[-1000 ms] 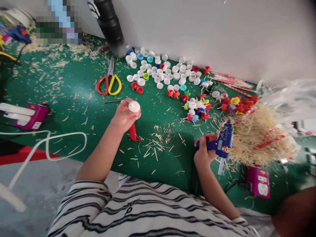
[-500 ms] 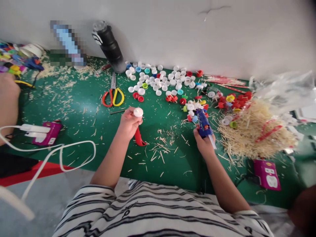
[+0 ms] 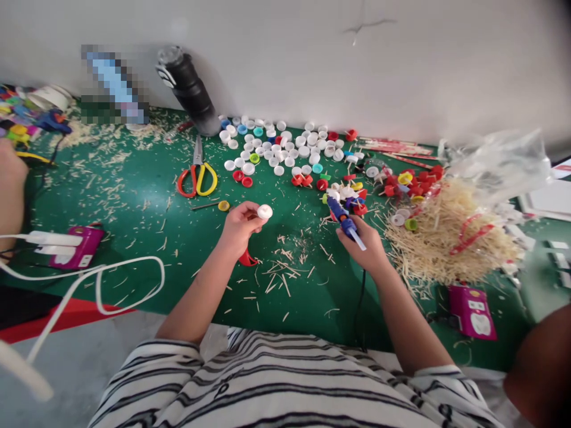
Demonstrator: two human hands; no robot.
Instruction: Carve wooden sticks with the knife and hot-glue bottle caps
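My left hand pinches a white bottle cap between thumb and fingers, its round face turned up. Below that hand, a red curved tool handle shows in part on the green table. My right hand is wrapped round a blue hot glue gun, with a pale glue stick sticking out of its back end. The gun's front reaches over a cluster of caps with short sticks in them. Many loose white caps lie farther back.
Scissors and a black bottle stand left of the caps. A heap of thin wooden sticks lies at right. Purple power boxes sit on both sides, with a white cable at left. Another person's arm is at the left edge.
My left hand has shifted slightly right with the cap. The glue gun has swung left in my right hand, its back end now toward me. A yellow cap shows beside my left hand.
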